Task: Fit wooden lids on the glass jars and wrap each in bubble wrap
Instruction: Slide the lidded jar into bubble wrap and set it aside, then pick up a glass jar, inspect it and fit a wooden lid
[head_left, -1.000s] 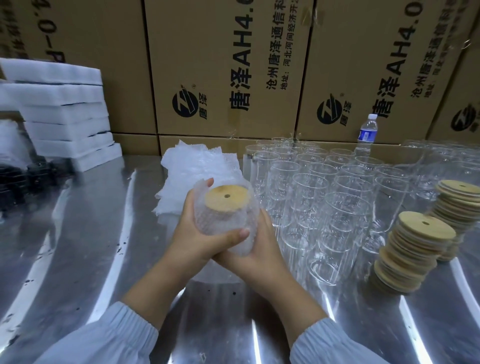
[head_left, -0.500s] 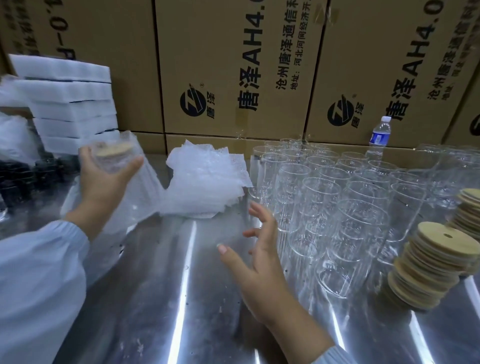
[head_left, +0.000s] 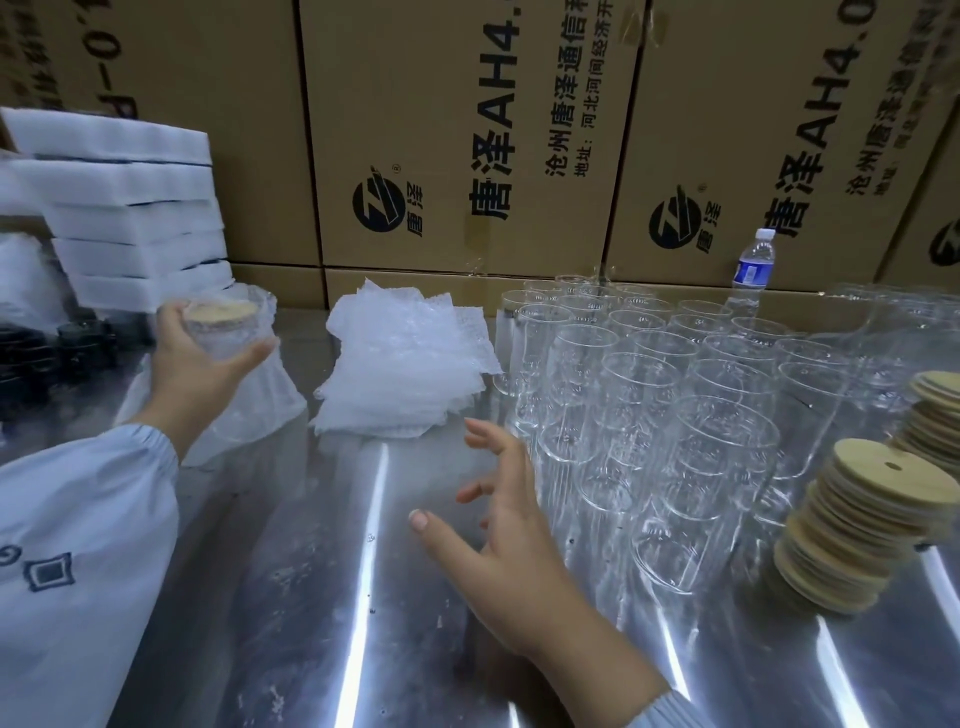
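We work at a shiny metal table streaked with light reflections, set against a wall of brown cartons printed with black logos and lettering; we count three logos in full and a fourth cut off at the right edge. At far left sit some dark items, too blurred to name, and one stack of white foam slabs, at least five high. In front of it our left hand grips one wrapped jar, fingers and thumb curled round it, its lid on top and loose wrap hanging below. Next comes one pile of bubble wrap lying flat on the table. Our right hand hovers over the table, fingers spread and holding nothing, just beside the bare jars. These stand upright in packed rows, well over twenty; we cannot count them exactly. One water bottle stands behind them. At far right lean two lid stacks.
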